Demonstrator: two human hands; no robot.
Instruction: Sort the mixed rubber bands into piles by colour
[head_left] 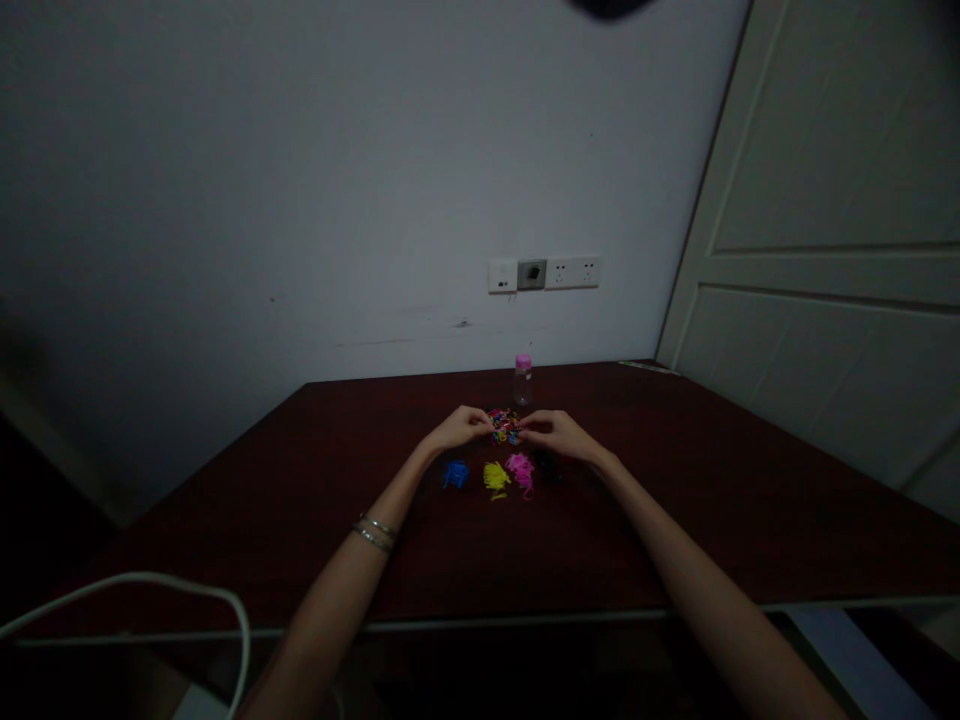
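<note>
dim, uneven light | corners darkest | soft small detail | edges stretched | light source perhaps out of view

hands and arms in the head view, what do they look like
Both the left hand and the right hand are bare, with no gloves. No sleeves show on either forearm. The left wrist area wears silvery bands, thin and ring-shaped; none shows on the right. Any rings or nail colour are too small to tell.

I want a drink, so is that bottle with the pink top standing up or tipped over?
Standing up: the bottle has its pink top above its clear body.
</note>
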